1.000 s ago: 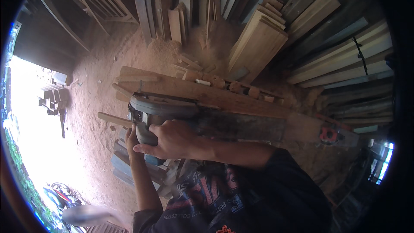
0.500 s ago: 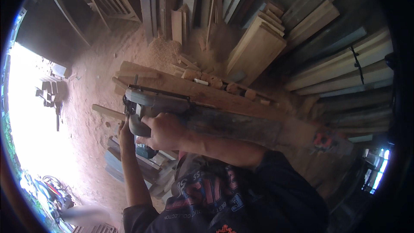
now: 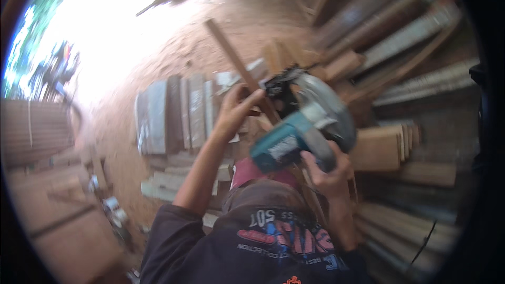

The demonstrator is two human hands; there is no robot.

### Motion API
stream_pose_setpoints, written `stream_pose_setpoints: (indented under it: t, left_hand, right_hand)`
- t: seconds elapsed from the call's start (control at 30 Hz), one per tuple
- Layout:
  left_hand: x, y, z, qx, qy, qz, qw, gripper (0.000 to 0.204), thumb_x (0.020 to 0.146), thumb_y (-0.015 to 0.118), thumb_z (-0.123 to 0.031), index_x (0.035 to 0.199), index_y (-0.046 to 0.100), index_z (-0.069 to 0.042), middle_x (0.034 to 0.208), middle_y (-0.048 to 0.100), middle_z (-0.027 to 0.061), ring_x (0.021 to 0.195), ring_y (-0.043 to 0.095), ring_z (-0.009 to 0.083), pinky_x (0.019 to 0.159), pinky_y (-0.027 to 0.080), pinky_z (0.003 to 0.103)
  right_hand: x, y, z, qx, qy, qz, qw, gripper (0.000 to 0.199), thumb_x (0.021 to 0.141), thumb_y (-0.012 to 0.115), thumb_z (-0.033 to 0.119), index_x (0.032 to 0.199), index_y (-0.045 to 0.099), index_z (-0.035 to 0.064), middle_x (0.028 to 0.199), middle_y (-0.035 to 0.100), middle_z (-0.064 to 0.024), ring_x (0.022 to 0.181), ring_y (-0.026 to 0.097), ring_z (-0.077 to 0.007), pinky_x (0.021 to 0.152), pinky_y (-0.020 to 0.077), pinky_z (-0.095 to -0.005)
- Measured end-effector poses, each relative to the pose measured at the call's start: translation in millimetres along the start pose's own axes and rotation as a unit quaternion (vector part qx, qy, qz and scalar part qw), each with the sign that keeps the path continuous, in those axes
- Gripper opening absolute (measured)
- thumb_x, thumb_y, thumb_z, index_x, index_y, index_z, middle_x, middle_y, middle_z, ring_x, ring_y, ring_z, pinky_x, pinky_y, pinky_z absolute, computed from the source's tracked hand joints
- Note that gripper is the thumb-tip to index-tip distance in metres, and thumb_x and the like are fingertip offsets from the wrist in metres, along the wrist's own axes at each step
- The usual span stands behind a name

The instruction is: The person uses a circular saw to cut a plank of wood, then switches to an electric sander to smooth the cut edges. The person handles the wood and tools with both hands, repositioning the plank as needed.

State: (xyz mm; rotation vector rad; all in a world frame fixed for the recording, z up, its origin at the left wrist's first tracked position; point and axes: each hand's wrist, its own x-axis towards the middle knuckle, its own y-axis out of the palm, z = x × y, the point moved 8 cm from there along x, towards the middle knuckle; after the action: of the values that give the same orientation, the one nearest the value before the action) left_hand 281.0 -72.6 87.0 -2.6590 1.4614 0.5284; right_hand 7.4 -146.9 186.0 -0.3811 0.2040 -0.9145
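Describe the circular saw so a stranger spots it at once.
From the dark T-shirt at the bottom, follow the right forearm up to the right hand. That hand grips the circular saw, whose teal motor housing and rounded grey guard set it apart from the surrounding boards.

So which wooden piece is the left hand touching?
The long, narrow brown wooden strip jutting past the bare left hand; the grey-brown wooden boards lie untouched.

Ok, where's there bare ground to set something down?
The sandy ground looks mostly bare beyond the grey planks, up to the bright glare. It's crowded right of the circular saw, with stacked boards; blur hides small gaps.
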Motion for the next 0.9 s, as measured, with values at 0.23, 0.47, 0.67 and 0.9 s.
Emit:
stream_pose_setpoints:
  t: [0.23,0.47,0.67,0.9]
  left_hand:
    - [-133.8,-20.3,24.6,-0.117,-0.015,-0.139,0.983,0.082,0.102,0.077,-0.048,0.155,0.046,0.006,0.132,0.070,0.0157,0.121,0.067,0.0220,0.090,0.058,0.036]
    - [-203.3,-10.2,64.6,-0.206,-0.028,-0.298,0.932,0.085,0.104,0.072,-0.053,0.158,0.044,0.007,0.139,0.065,0.0172,0.124,0.066,0.0239,0.093,0.059,0.037]
    - [-267.7,57.3,156.7,-0.303,-0.079,-0.428,0.848,0.063,0.114,0.057,-0.049,0.155,0.050,-0.003,0.135,0.068,0.0110,0.115,0.069,0.0216,0.091,0.058,0.036]
    - [-364.1,109.7,283.2,-0.324,-0.197,-0.586,0.717,0.048,0.111,0.066,-0.040,0.143,0.057,-0.006,0.129,0.070,0.0117,0.111,0.072,0.0230,0.089,0.059,0.036]
  right_hand:
    - [-38.2,8.1,43.8,0.035,-0.021,0.136,0.990,0.023,0.091,0.086,0.004,0.109,0.073,-0.0030,0.087,0.077,-0.0057,0.079,0.071,-0.0109,0.072,0.0557,-0.0293]
    - [1.3,18.1,54.4,0.054,-0.051,0.344,0.936,0.027,0.092,0.085,0.003,0.116,0.074,-0.0046,0.091,0.078,-0.0064,0.083,0.070,-0.0094,0.077,0.0557,-0.0287]
    - [-3.7,30.3,13.5,0.056,-0.043,0.476,0.877,0.028,0.090,0.086,0.004,0.115,0.075,-0.0043,0.091,0.078,-0.0078,0.085,0.071,-0.0109,0.079,0.0565,-0.0301]
    - [5.7,66.0,-35.7,0.053,-0.052,0.556,0.828,0.030,0.090,0.086,0.006,0.117,0.076,-0.0022,0.094,0.081,-0.0122,0.086,0.075,-0.0145,0.080,0.0579,-0.0321]
